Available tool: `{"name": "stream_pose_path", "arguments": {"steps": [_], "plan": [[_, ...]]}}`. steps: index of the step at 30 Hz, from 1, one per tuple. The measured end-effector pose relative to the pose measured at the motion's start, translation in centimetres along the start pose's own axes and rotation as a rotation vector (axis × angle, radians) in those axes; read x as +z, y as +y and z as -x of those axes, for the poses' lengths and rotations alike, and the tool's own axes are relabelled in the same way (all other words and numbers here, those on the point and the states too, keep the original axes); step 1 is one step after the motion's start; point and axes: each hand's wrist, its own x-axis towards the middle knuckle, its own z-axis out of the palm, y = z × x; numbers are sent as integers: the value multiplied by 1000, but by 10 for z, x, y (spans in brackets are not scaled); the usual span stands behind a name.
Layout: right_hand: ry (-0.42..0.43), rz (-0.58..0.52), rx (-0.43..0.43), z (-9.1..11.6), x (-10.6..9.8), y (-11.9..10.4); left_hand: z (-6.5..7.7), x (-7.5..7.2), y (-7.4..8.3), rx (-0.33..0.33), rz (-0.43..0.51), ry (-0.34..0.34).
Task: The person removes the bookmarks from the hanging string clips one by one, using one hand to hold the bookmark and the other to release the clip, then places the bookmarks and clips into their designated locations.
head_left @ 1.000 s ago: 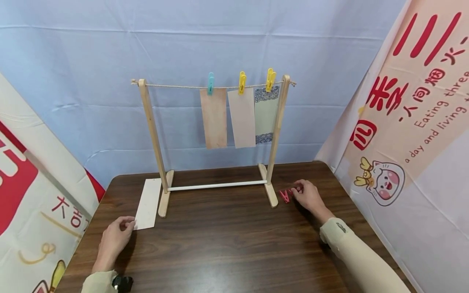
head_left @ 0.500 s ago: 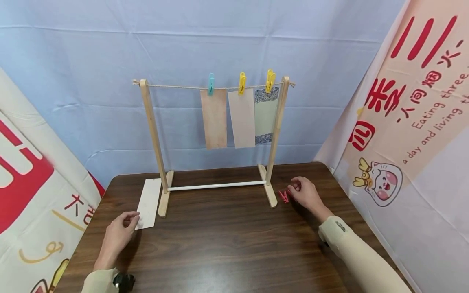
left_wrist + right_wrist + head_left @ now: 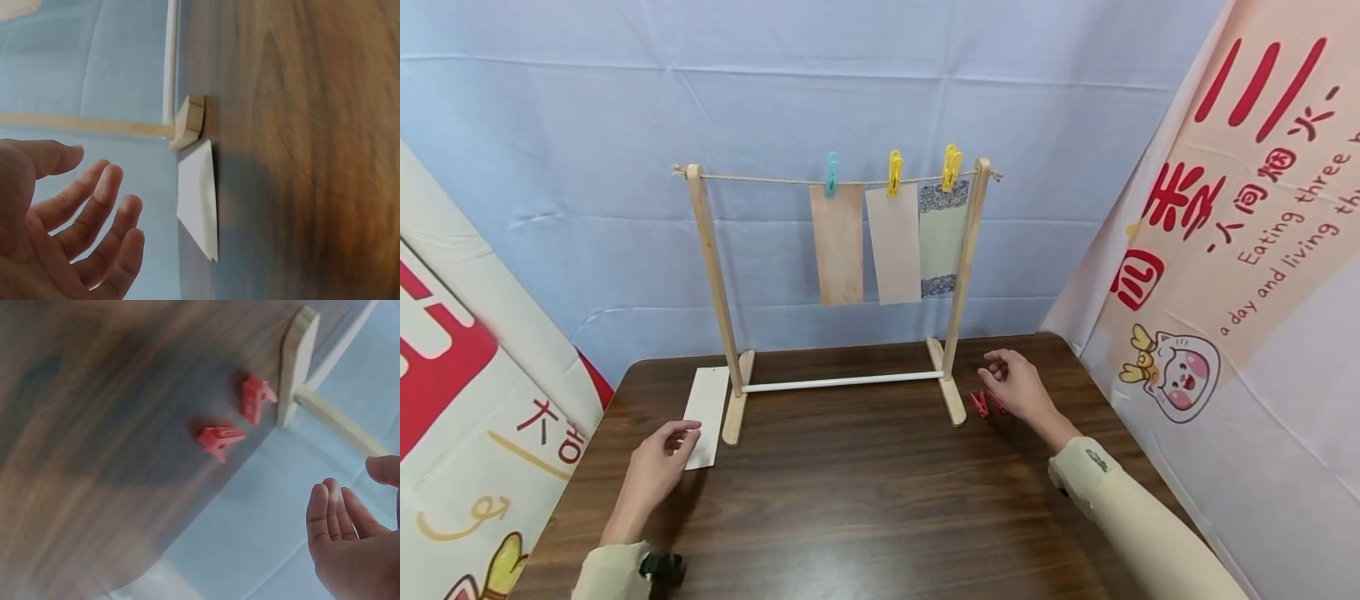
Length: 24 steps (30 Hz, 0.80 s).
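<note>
My left hand hovers over the lower end of a white paper strip lying on the table beside the rack's left foot. In the left wrist view, thumb and bent fingers are spread apart with nothing between them, and the strip lies beyond them. To the right of the rack, my right hand is close over two red clothespins. The right wrist view has both pins on the wood, one clothespin nearer the rack foot and the other clothespin beside it. That hand's fingers are loosely bent and hold nothing.
A wooden rack with a string across its top stands at the table's back. On the string hang a tan strip, a pale strip and a patterned strip, held by one blue and two yellow clothespins.
My left hand has moved right and away from me, from the strip's near corner to over its lower end. The right hand has shifted slightly left and farther back. Strip and pins stay put.
</note>
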Motion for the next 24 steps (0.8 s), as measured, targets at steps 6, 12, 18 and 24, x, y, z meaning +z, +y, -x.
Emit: {"name": "stream_pose_path", "arguments": {"steps": [6,12,18,24], "plan": [[13,-9,-49,-3,-3,-14,-4,2,11,51,0,24],[25,-25,-75,-9,-7,-26,-10,3,19,87,14,28],[58,-36,-119,-14,-10,-38,-18,1,31,122,26,27],[99,-40,-192,-19,-13,-51,-24,2,46,166,60,35]]}}
